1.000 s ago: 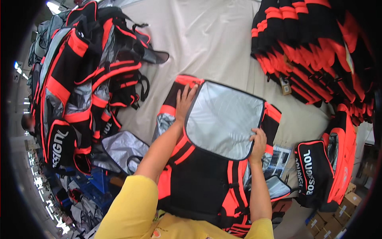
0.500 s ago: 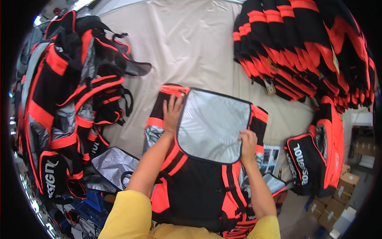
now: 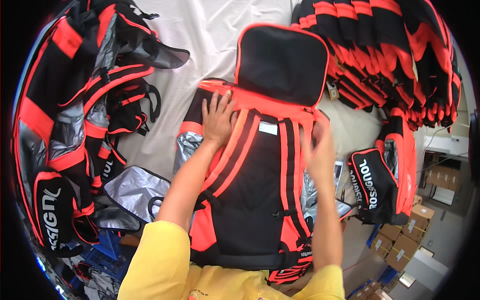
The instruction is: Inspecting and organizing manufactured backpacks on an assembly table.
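At the centre of the head view lies a black backpack with bright orange trim and straps [image 3: 255,190], flat on a white cloth-covered table [image 3: 220,40], its long axis running from the lower edge of the frame toward the top, where its black orange-edged lid flap [image 3: 281,62] is folded open and away from the person. The left hand [image 3: 218,120] presses flat, fingers spread, on the orange upper left shoulder of the pack, gripping nothing. The right hand [image 3: 320,152] hovers blurred just off the pack's upper right edge; whether its fingers are closed cannot be told. The flap lies straight ahead of both hands, and the left hand is the nearer to its hinge line. A small white rectangular label [image 3: 268,128] sits on the pack between the two hands. At the upper right, a row of matching black and orange bags [image 3: 390,55] is stacked overlapping. A loose heap of similar bags with silver lining [image 3: 75,115] fills the left side. At right centre stands a small black pouch with white lettering [image 3: 372,182], and brown cardboard boxes [image 3: 400,245] sit on the floor at lower right.
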